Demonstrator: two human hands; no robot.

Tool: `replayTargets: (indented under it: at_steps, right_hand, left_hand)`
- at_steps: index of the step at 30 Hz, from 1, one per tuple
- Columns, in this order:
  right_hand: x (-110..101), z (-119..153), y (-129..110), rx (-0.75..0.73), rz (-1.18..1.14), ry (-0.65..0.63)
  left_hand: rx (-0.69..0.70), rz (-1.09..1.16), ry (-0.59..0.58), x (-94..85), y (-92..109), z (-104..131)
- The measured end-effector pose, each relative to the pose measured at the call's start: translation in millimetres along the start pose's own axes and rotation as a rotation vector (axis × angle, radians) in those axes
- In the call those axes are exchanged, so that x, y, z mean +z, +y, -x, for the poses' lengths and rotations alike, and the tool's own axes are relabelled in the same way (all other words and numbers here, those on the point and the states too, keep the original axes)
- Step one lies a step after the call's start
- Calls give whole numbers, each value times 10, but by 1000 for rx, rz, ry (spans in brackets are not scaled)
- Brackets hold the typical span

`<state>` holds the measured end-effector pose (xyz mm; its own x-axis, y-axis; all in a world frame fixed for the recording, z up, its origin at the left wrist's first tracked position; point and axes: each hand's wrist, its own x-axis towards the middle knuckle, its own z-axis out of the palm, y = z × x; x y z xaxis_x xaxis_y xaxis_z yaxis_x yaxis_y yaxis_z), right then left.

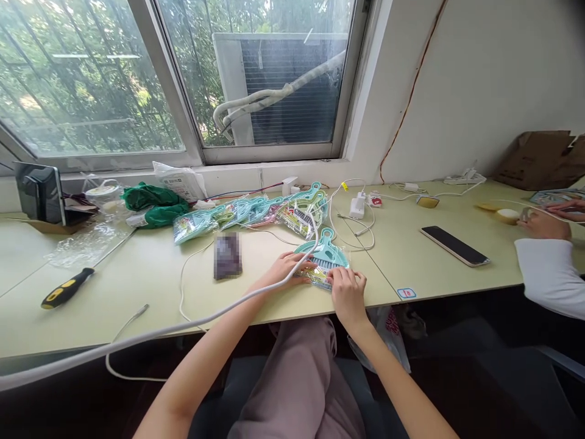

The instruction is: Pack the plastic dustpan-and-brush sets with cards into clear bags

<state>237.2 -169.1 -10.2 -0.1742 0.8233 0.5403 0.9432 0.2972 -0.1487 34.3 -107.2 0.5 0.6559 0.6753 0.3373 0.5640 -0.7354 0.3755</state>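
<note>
A mint-green mini dustpan and brush set [327, 247] lies in clear plastic wrapping near the table's front edge, its handle pointing away from me. A yellow printed label shows at its near end. My left hand [287, 269] grips the left side of the package, with its fingers over the wrapping. At the near right corner, my right hand [346, 285] has its fingers curled and pinching the plastic; its thumb is mostly hidden. A white cable [256, 292] passes in front of my left hand and the package.
Several wrapped dustpan sets [247, 210] lie behind. A blurred dark object [227, 256], a screwdriver [68, 289] and green bags [155, 204] are to the left. On the right are a charger [357, 206], a phone [454, 246] and another person's hand [543, 224].
</note>
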Motion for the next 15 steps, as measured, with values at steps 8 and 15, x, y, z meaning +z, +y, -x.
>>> replayTargets:
  at_steps: [8, 15]
  right_hand:
    - [-55, -1, 37, -121, -1, -37]
    - [-42, 19, 50, -163, -40, -30]
  left_hand:
    - [-36, -32, -50, 29, -55, -13]
    - [-101, -63, -77, -55, 42, 8]
